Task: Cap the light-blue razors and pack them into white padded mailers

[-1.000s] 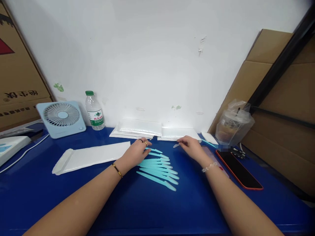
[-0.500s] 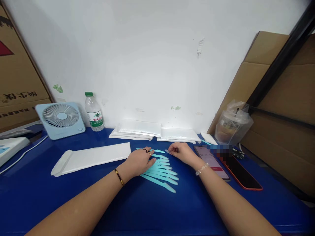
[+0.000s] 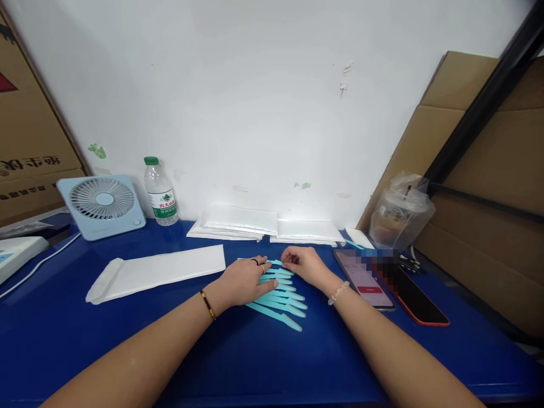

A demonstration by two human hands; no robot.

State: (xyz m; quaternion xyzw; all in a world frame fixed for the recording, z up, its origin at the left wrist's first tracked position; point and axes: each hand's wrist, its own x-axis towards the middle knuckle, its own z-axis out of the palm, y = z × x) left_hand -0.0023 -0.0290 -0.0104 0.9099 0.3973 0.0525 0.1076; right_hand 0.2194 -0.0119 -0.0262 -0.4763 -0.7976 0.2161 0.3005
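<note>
turquoise eyebrow razors (image 3: 282, 293) are fanned out on the blue table (image 3: 238, 362). their handles are partly covered by the open left hand (image 3: 244, 281); beside the farthest tip, the right hand (image 3: 304, 264) is curled, its grip unable to be told.

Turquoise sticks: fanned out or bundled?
Fanned out: the turquoise sticks lie on the blue table with their right-hand tips spread apart. The left hand partly hides the other ends.
</note>
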